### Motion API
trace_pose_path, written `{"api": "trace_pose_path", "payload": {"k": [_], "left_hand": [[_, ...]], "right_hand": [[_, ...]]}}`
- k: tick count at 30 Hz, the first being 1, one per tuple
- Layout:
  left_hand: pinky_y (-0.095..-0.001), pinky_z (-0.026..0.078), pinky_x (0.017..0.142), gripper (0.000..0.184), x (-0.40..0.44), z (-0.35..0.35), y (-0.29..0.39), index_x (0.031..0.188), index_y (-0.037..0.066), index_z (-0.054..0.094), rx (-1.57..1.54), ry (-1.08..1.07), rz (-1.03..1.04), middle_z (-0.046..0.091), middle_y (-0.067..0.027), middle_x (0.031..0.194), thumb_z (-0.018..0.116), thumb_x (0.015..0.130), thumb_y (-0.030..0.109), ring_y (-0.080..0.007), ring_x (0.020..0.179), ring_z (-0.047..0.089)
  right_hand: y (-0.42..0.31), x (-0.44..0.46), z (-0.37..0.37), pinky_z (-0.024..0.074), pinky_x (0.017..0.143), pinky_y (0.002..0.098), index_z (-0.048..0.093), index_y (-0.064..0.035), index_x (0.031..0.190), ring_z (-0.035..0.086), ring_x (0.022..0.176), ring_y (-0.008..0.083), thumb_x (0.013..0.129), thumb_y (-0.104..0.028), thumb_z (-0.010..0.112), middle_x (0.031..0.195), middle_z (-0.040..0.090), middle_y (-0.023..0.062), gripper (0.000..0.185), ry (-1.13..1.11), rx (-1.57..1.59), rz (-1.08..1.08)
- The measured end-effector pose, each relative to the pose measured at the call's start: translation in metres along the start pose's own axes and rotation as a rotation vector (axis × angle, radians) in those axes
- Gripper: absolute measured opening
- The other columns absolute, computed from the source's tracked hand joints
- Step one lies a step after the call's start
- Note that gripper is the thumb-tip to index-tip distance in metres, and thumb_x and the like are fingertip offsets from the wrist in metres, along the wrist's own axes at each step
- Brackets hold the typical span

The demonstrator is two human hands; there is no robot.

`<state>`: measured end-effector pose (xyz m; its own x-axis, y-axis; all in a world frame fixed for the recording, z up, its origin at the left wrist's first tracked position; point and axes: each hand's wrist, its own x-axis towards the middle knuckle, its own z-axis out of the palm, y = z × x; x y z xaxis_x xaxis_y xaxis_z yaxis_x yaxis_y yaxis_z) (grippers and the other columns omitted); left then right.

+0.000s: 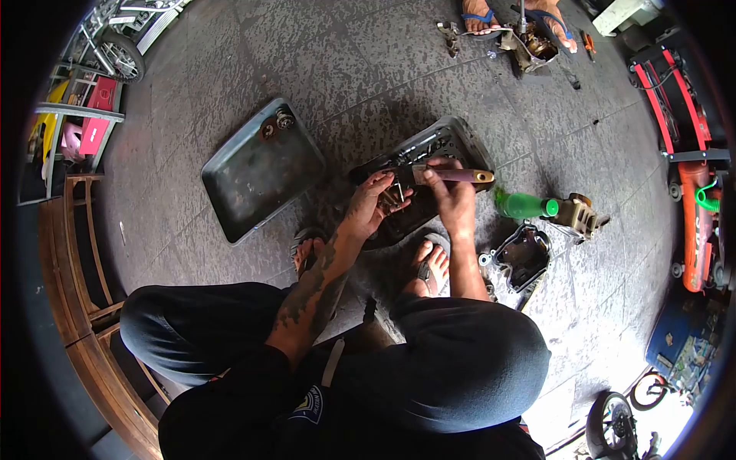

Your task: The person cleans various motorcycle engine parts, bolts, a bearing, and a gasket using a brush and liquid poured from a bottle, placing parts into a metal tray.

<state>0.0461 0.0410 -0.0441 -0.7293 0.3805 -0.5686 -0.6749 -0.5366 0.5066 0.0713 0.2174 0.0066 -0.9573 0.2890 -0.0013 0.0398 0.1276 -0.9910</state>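
Note:
My right hand [454,201] is closed round a paintbrush [469,175], its handle pointing right and its bristle end toward my other hand. In my left hand [369,205], fingers curled, is a small, shiny, thin metal part [399,189]; its exact kind is too small to tell. Both hands are above a black tray [469,142] with dark, oily metal parts in it. The fingers partly hide the small part and the tray's contents.
To the left lies a second tray [257,184] with a few round parts [284,119]. A green bottle [525,205], a metal engine part [579,216] and an engine cover [524,257] are on the right. Another person's feet [481,19] stand beyond, by an engine casing [529,50].

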Motion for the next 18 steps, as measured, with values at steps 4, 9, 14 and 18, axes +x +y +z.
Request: {"api": "trace_pose_path", "payload": {"k": [4,9,14,18], "left_hand": [[-0.0438,0.059,0.081,0.016,-0.001,-0.001,0.001,0.109,0.01,0.058,0.047,-0.052,0.004,0.066,-0.0084,0.105,0.052,0.099,0.021,-0.0262,0.095,0.068],[-0.0451,0.058,0.082,0.017,0.001,-0.008,-0.001,0.11,0.009,0.058,-0.001,-0.055,-0.019,0.065,-0.0088,0.108,0.052,0.098,0.019,-0.0278,0.097,0.067],[-0.0451,0.059,0.078,0.015,-0.001,-0.002,0.004,0.11,0.008,0.058,-0.051,0.032,-0.052,0.066,-0.0099,0.104,0.054,0.097,0.015,-0.0284,0.094,0.068],[-0.046,0.059,0.08,0.016,0.002,-0.009,0.0,0.11,0.008,0.058,-0.058,-0.012,-0.059,0.066,-0.0103,0.104,0.054,0.097,0.016,-0.0279,0.092,0.068]], "right_hand": [[0.007,0.003,-0.005,0.051,0.078,0.0297,0.064,-0.0027,0.103,0.068,0.084,0.0182,0.089,-0.016,0.068,0.089,0.071,0.0109,0.02,0.066,-0.029,0.072],[0.012,-0.003,0.002,0.0488,0.079,0.0271,0.066,0.0002,0.101,0.063,0.086,0.014,0.089,-0.014,0.069,0.09,0.069,0.0086,0.019,0.091,0.232,0.087],[0.04,0.002,-0.003,0.0512,0.072,0.028,0.068,-0.0023,0.1,0.068,0.08,0.0161,0.089,-0.017,0.069,0.086,0.071,0.0074,0.018,0.146,-0.043,0.104],[0.023,-0.007,0.008,0.0518,0.073,0.0283,0.067,-0.0009,0.1,0.067,0.079,0.0156,0.089,-0.016,0.069,0.087,0.071,0.0102,0.019,0.084,0.14,0.03]]}}
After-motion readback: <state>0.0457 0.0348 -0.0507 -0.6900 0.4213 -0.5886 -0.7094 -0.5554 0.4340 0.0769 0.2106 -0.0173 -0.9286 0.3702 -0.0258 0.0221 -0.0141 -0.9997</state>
